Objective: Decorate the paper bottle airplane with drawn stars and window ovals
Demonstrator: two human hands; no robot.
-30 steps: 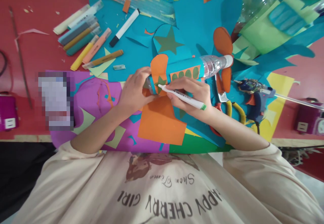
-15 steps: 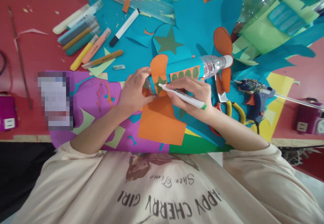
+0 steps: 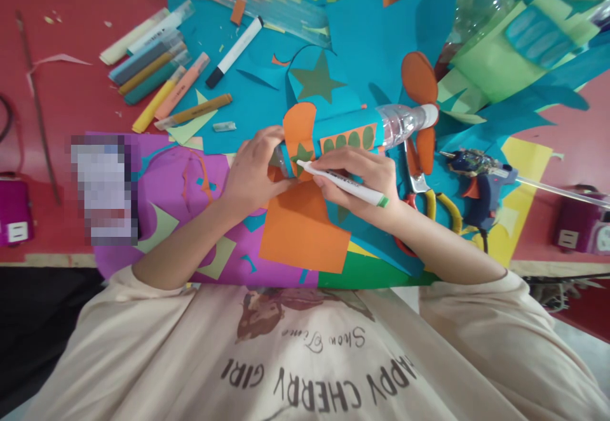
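Note:
A plastic bottle (image 3: 400, 122) wrapped in blue paper lies on its side in front of me, its white cap to the right beside orange paper blades (image 3: 419, 77). My left hand (image 3: 255, 170) grips the bottle's bottom end, fingers over the top and thumb underneath. In my right hand (image 3: 362, 180) is a white marker (image 3: 350, 187) with a green end. Its tip touches a green star (image 3: 304, 153) on the orange paper fin (image 3: 300, 122) near the bottle's base. Green ovals on an orange strip (image 3: 350, 138) run along the bottle's side.
Several markers (image 3: 147, 59) lie at the upper left. To the right are scissors (image 3: 419, 180) and a glue gun (image 3: 483, 183). An orange sheet (image 3: 305, 230) lies below my hands, with a purple sheet (image 3: 162, 186) and a blurred-out phone-like object (image 3: 105, 189) to the left.
The marker tip has shifted very slightly left and down on the green star. My left hand and the bottle stay where they were.

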